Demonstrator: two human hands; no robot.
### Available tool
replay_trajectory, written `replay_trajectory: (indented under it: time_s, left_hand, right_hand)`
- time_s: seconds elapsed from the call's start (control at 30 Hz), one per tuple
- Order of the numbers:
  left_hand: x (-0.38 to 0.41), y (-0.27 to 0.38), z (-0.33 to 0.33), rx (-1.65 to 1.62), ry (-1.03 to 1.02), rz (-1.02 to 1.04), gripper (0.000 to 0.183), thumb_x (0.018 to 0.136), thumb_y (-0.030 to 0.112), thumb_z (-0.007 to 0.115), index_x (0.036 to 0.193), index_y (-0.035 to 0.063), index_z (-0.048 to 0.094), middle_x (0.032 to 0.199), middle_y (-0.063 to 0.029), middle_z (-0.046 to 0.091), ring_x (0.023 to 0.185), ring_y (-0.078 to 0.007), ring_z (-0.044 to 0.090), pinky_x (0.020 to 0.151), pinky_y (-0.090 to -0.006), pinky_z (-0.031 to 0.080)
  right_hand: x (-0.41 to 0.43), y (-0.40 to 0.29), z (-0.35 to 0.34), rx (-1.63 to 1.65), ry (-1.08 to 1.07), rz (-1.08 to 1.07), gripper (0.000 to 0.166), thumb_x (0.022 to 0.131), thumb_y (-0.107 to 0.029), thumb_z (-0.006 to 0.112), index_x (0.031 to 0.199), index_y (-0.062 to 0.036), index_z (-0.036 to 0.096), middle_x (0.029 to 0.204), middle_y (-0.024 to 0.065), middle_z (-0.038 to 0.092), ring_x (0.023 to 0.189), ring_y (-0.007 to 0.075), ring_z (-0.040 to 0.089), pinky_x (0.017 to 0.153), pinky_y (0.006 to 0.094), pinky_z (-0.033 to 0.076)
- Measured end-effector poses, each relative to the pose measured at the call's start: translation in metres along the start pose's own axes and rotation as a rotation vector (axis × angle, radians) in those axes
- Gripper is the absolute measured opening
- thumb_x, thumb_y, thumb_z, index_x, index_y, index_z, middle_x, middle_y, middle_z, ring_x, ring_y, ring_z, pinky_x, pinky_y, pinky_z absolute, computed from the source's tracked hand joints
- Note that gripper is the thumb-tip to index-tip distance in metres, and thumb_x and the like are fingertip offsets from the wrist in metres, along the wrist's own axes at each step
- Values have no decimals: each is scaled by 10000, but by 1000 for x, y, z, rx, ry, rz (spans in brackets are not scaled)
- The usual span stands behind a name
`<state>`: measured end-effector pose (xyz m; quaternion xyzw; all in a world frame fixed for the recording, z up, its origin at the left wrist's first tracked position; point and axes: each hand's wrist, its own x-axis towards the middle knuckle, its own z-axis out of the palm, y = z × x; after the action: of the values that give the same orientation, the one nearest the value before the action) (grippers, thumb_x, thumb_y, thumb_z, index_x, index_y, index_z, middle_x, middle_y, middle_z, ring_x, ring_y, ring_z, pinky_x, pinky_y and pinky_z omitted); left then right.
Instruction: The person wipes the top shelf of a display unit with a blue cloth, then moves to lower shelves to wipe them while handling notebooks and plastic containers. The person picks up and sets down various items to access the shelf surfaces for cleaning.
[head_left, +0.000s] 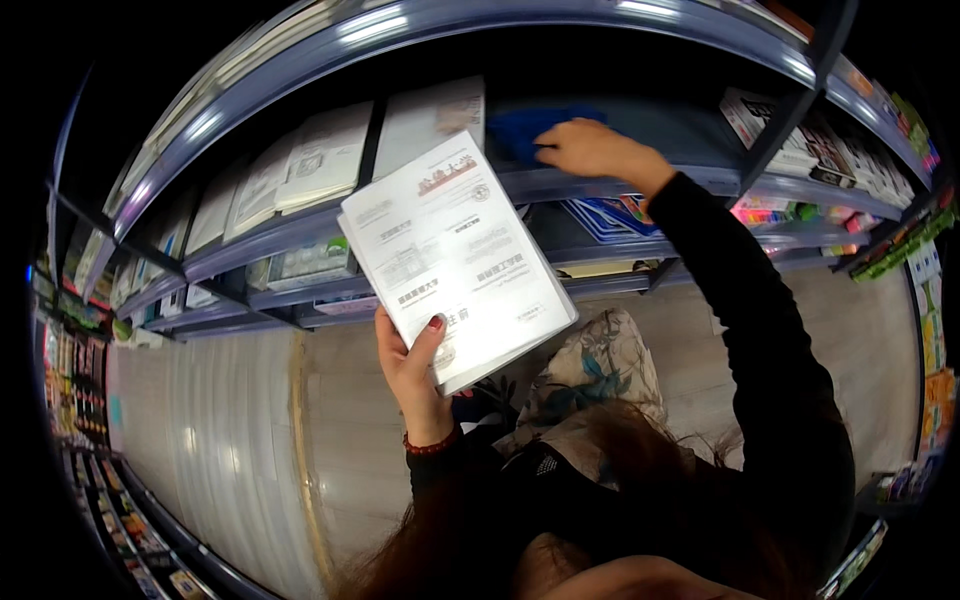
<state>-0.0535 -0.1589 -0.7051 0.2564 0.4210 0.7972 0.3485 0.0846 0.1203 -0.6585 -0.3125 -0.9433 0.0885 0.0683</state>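
Observation:
My left hand (416, 360) grips white printed notebooks (472, 262) near their lower left corner, thumb on top. The upper cover bears writing and small building drawings; at least one more lies under it, with its edges showing. Up on the shelf (667, 139), my right hand (589, 146) has its fingers closed on a crumpled blue cloth (540, 124), pressed against the shelf surface. Just left of the cloth lies another white notebook (427, 124), partly covered by the ones I hold.
Stacks of white notebooks (322, 161) line the shelf to the left. Boxes with dark writing (817, 154) stand at its right, past a metal upright (784, 131). Blue-edged packs (615, 217) lie one level lower. An upper shelf edge (480, 22) overhangs my reach.

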Motion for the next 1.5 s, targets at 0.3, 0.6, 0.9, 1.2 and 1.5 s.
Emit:
replay_trajectory:
  time_s: [0.3, 0.6, 0.9, 1.2, 1.5]
  left_hand:
    - [9, -9, 22, 53, -41, -130, 480, 719, -19, 553, 1169, -37, 387, 1026, -144, 545, 896, -196, 560, 757, -281, 463]
    - [102, -44, 121, -142, -404, -292, 376, 737, -3, 570, 1075, -76, 424, 1012, -186, 551, 876, -241, 589, 743, -332, 497]
    - [181, -123, 209, -39, -444, -337, 230, 723, -24, 580, 949, -53, 552, 889, -157, 603, 816, -256, 599, 743, -366, 491]
    - [199, -185, 272, 369, -260, -276, 258, 615, 76, 716, 770, -101, 609, 809, -201, 619, 724, -264, 616, 650, -344, 488]
    - [221, -69, 194, 1292, -504, 479, 606, 650, 398, 659, 1076, -17, 542, 1067, -209, 551, 995, -343, 520, 865, -373, 408]
  right_hand:
    - [-110, 195, -22, -4, 250, 330, 295, 747, -243, 524, 937, -42, 626, 937, 190, 597, 860, 330, 565, 772, 372, 430]
    - [-124, 177, -10, -179, 672, 509, 261, 724, -49, 506, 959, -62, 618, 943, 180, 594, 866, 350, 564, 786, 384, 439]
    - [-281, 110, 38, 453, 1222, 633, 240, 799, -31, 477, 1009, 43, 565, 878, 88, 604, 808, 139, 538, 743, 256, 423]
    - [-433, 88, 206, 1394, 1086, 963, 338, 802, 20, 365, 1105, 29, 514, 1009, 142, 570, 902, 239, 565, 797, 358, 467]
    - [-412, 85, 206, 1469, 1020, 1025, 332, 847, -40, 391, 1165, 21, 464, 1104, 126, 536, 999, 237, 529, 854, 369, 442]
